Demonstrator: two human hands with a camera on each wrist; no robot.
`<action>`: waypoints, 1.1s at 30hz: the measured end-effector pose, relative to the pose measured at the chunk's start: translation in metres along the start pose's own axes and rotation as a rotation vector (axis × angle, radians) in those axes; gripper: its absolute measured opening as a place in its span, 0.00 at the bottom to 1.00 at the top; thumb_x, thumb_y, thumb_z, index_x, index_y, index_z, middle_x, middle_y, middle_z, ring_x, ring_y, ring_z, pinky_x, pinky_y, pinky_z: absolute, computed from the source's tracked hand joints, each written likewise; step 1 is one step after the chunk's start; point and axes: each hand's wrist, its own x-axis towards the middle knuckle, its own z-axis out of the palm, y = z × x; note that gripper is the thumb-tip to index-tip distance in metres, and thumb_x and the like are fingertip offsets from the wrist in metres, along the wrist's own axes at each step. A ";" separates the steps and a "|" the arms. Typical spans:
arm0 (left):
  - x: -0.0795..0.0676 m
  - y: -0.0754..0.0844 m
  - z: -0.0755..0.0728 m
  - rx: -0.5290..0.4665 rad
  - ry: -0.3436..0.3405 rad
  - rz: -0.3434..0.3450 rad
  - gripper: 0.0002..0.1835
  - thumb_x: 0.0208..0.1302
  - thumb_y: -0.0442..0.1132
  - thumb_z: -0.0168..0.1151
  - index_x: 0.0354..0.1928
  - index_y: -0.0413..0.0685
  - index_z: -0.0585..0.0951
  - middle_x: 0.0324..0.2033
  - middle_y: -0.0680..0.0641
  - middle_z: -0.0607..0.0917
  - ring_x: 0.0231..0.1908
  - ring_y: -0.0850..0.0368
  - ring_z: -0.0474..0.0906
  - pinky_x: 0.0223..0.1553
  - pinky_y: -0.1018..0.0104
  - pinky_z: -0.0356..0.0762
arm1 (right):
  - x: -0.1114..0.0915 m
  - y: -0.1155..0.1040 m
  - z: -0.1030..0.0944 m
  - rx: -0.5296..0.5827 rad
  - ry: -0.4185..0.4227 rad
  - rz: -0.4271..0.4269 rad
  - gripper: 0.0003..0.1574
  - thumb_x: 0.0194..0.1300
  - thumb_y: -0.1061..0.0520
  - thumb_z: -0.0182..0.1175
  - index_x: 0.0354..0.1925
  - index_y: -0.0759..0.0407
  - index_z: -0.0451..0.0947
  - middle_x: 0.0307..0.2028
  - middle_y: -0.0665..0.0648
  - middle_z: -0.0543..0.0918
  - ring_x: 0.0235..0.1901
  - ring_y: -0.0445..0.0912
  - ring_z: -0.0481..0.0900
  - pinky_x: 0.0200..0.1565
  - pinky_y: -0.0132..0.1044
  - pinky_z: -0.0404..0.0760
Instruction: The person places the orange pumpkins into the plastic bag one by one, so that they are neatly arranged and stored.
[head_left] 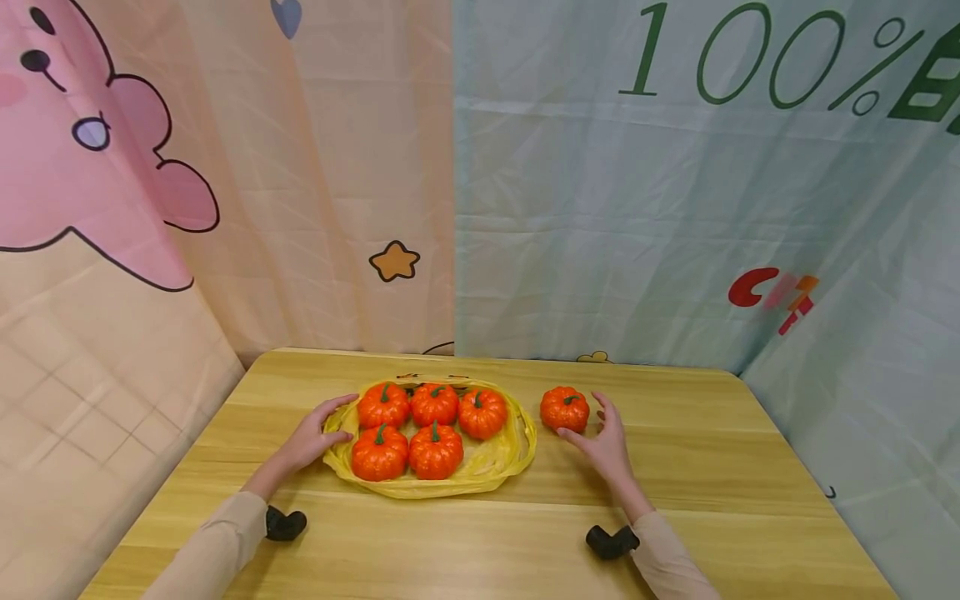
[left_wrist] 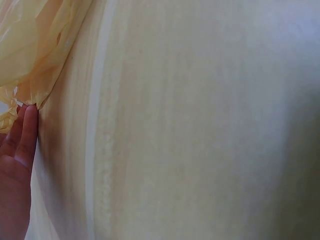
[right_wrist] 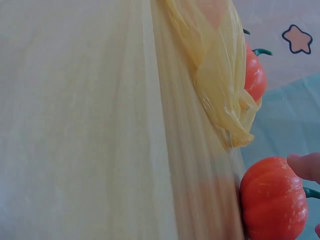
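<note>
Several orange pumpkins with green stems, one of them a front pumpkin, sit in a spread yellow plastic bag. My left hand is at the bag's left rim, thumb and fingers spread apart. Its straight fingers touch the bag's edge in the left wrist view. To the right of the bag, a single pumpkin rests on the table. Around its right side my right hand is spread, thumb at the front and fingers behind. In the right wrist view the thumb overlaps that pumpkin's upper part.
A light wooden table carries everything. Behind it hangs a curtain with printed figures, and another cloth hangs at the left. Black wrist mounts stick out inward from both sleeves.
</note>
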 end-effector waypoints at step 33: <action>0.000 -0.001 0.000 -0.024 0.002 0.003 0.33 0.58 0.29 0.62 0.66 0.35 0.66 0.66 0.27 0.64 0.65 0.27 0.57 0.63 0.31 0.55 | 0.014 0.001 0.014 0.035 -0.067 0.080 0.51 0.52 0.62 0.71 0.69 0.63 0.56 0.64 0.70 0.59 0.63 0.64 0.62 0.66 0.60 0.63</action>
